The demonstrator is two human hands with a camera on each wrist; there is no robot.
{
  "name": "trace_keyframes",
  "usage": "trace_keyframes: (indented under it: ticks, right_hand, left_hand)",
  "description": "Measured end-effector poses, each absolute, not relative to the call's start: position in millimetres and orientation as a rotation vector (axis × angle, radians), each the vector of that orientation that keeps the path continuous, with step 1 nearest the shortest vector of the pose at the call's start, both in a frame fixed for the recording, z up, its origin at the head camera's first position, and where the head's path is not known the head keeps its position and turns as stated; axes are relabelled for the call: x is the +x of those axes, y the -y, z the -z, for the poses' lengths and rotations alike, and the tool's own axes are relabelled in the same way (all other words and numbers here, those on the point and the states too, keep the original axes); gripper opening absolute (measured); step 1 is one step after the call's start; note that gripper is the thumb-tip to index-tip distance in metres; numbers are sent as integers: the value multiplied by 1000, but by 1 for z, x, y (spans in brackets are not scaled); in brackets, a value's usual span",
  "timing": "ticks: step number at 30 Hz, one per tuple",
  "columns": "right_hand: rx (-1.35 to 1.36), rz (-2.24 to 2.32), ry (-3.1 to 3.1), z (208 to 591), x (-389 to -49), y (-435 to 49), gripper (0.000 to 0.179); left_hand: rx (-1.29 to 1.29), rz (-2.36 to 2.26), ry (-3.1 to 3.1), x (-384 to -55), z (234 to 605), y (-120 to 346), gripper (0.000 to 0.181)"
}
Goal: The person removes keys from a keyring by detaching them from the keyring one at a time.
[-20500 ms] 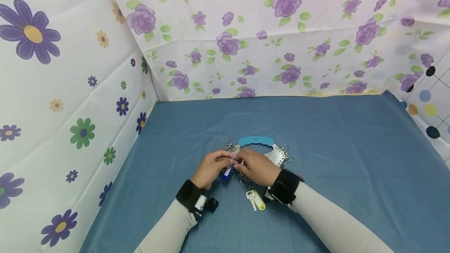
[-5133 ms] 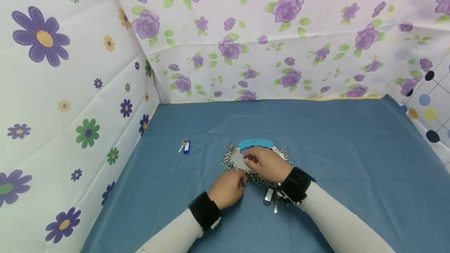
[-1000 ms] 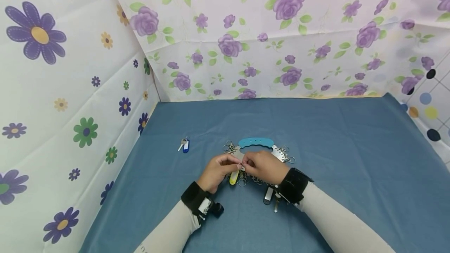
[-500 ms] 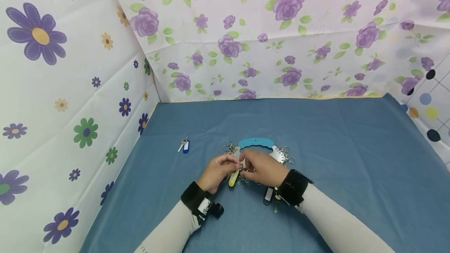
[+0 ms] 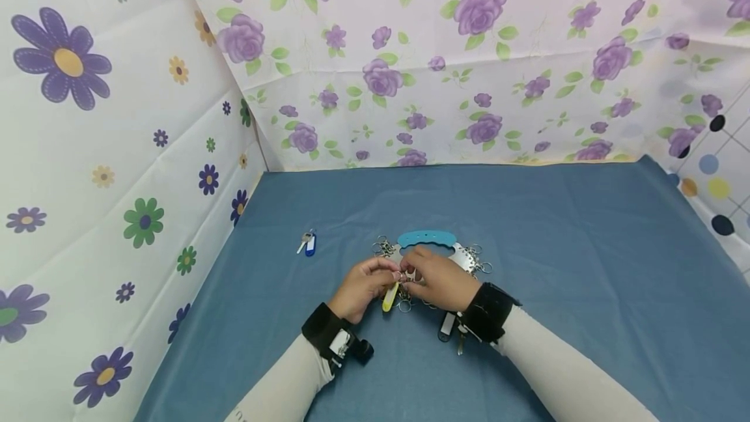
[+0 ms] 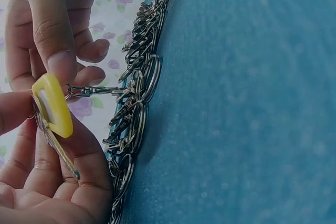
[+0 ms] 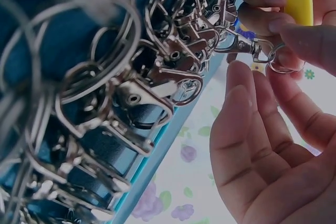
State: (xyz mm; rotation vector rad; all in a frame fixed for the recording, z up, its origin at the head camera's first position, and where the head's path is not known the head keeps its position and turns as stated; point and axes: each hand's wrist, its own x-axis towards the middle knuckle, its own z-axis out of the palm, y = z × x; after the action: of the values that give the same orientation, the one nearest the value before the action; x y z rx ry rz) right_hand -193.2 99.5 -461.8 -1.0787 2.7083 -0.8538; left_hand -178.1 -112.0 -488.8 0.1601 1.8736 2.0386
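"Where was the yellow tag (image 5: pixel 390 298)?"

"In front of the left hand (image 5: pixel 359 293), by the near left part of the metal plate (image 5: pixel 463 259). Its long axis ran toward the near side, a little left, and a key (image 6: pixel 63 155) lay with it against that hand's fingers."

"And the grip?"

"The left thumb and fingers pinched the tag at its far end, so its body lay on the near side of the grip. A small ring (image 7: pixel 270 60) met a clip (image 7: pixel 244 45) there, and the clip led away to the plate. I couldn't tell whether the two were linked."

"What about the right hand (image 5: pixel 442 279)?"

"Its fingertips were bent close to the ring, just right of the pinch. Whether they grasped anything, I couldn't tell. The left hand was the nearer one to the tag."

"Further out?"

"A turquoise strip (image 5: pixel 426 238) edged the plate's far side. A dark tag (image 5: pixel 447 327) lay nearer, by the right wrist; a blue tag (image 5: pixel 310 245) with its key lay well apart, far left on the blue cloth (image 5: pixel 556 233)."
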Motion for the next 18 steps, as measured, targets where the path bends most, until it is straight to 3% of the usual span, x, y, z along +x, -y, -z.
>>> trace_keyframes:
  ticks: [18]
  right_hand:
    - [-1107, 813, -2743, 465, -195, -101, 20]
  left_hand:
    - [150, -2040, -1879, -179, 491, 111, 19]
